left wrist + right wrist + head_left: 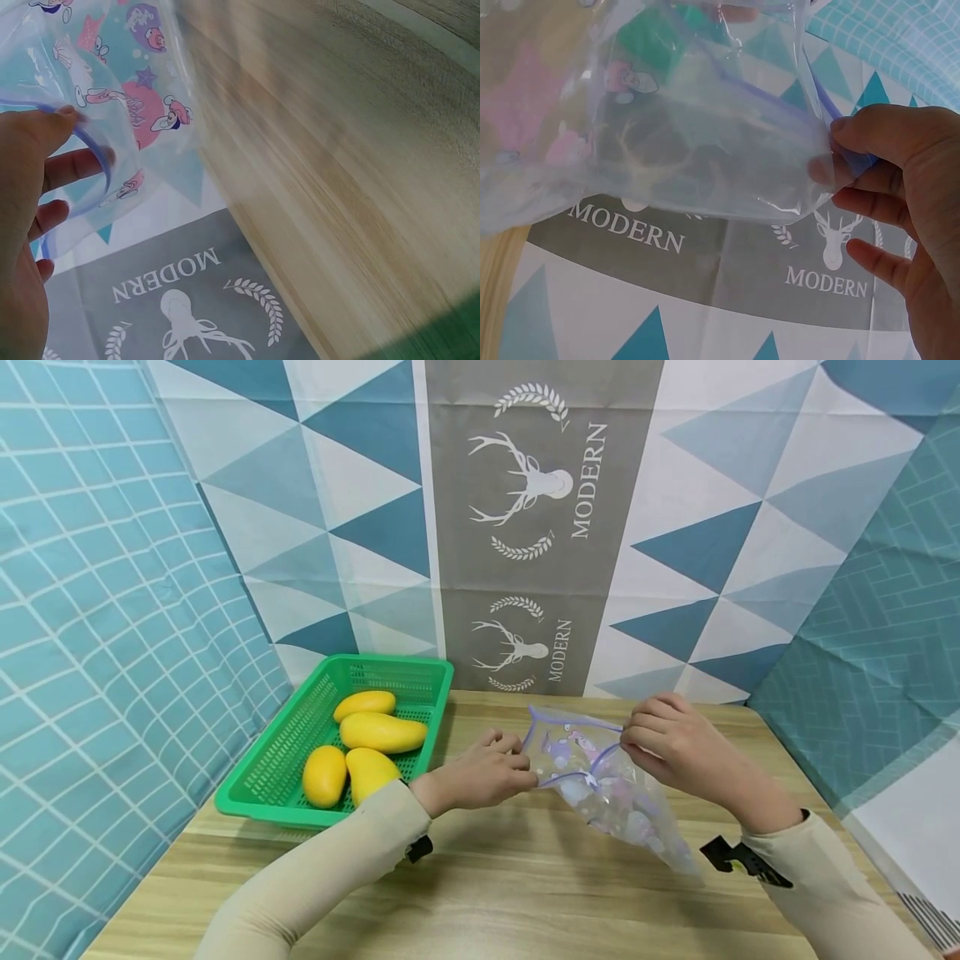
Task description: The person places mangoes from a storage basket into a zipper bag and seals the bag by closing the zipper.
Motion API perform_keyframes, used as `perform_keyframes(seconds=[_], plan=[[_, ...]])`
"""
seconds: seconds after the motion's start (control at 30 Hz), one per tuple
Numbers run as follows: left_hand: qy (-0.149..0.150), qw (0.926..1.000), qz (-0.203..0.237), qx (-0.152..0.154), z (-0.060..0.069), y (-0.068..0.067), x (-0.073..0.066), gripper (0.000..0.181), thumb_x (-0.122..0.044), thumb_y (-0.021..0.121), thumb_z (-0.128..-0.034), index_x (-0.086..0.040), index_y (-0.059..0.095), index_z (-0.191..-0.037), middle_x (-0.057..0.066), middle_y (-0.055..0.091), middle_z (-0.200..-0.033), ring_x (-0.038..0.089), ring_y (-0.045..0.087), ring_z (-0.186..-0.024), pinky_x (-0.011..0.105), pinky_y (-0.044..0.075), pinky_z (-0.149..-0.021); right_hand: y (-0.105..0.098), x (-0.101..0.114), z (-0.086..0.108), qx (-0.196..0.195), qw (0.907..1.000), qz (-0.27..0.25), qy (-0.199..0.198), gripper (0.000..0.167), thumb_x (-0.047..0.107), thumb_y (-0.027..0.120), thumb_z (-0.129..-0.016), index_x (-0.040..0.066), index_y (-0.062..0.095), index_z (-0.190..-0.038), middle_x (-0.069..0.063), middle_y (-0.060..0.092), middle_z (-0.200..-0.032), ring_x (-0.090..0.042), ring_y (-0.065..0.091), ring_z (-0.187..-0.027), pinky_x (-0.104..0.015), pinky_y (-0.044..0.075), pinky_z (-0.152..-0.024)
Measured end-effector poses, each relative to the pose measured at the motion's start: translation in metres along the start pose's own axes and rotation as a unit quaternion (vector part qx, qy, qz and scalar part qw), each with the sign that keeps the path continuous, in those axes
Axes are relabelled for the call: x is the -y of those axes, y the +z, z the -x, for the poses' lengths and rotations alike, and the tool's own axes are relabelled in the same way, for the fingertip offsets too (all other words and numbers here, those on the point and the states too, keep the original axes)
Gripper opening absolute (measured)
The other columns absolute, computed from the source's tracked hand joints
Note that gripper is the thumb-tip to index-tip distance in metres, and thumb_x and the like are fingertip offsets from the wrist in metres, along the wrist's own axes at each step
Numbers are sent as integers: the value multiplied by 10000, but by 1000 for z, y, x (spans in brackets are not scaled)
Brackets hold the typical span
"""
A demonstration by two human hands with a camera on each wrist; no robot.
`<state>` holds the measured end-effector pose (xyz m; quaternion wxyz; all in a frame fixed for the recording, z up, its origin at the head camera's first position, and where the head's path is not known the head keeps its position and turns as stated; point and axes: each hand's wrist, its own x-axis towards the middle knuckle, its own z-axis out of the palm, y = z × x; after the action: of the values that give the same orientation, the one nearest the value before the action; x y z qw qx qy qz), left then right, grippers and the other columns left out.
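Between the two hands hangs a clear plastic zip bag (626,802) with a purple rim and pink and purple cartoon prints. Its mouth gapes toward the person's left side. The left hand (483,771) pinches the bag's rim, and in the left wrist view the thumb and index finger (79,166) lie on either side of the purple strip. At the opposite corner of the mouth, the right hand (678,747) pinches the rim between thumb and fingers (874,180). No contents show inside the bag.
A green plastic basket (258,814) stands at the left of the wooden table (517,893), holding several yellow mangoes (382,732). Patterned cloth (525,635) hangs behind the table, and blue checked cloth (82,610) covers the left side.
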<state>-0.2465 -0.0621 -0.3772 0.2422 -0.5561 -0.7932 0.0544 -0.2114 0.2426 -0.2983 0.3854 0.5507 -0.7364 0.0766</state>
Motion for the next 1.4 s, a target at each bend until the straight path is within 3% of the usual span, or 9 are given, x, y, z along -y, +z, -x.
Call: perform_keyframes(seconds=[0.3,0.83,1.13,1.4], plan=[[-75,9996,247,90,-2,-1,-1,93,-322,594,-1004,-265,667,-1015,-115,617,-902,151,479,-946,352,314,-819,1,1,0,64,10000,-27,53,414,249,400,-1078,88,672,-810,-7,633,-788,-230,580,-778,-455,445,-776],[8,9995,264,155,-2,-9,3,230,-360,626,-980,-277,673,-1188,-96,622,-1034,148,493,-1019,366,332,-865,3,1,1,-42,10000,-84,23,417,267,403,-1076,93,677,-815,1,641,-792,-232,584,-780,-473,452,-754],[-155,9983,425,373,-3,-18,5,288,-369,627,-977,-276,652,-1248,-79,630,-1090,157,492,-1075,380,345,-887,3,1,1,-70,10000,-62,1,418,265,409,-1076,88,682,-814,-3,644,-791,-235,585,-776,-471,451,-747],[-338,9974,539,328,1,-28,16,330,-339,647,-968,-264,638,-1289,-58,630,-1139,185,486,-1121,407,338,-905,2,1,3,-36,10000,-46,61,421,271,406,-1076,88,681,-815,-4,642,-792,-234,585,-780,-475,451,-753]])
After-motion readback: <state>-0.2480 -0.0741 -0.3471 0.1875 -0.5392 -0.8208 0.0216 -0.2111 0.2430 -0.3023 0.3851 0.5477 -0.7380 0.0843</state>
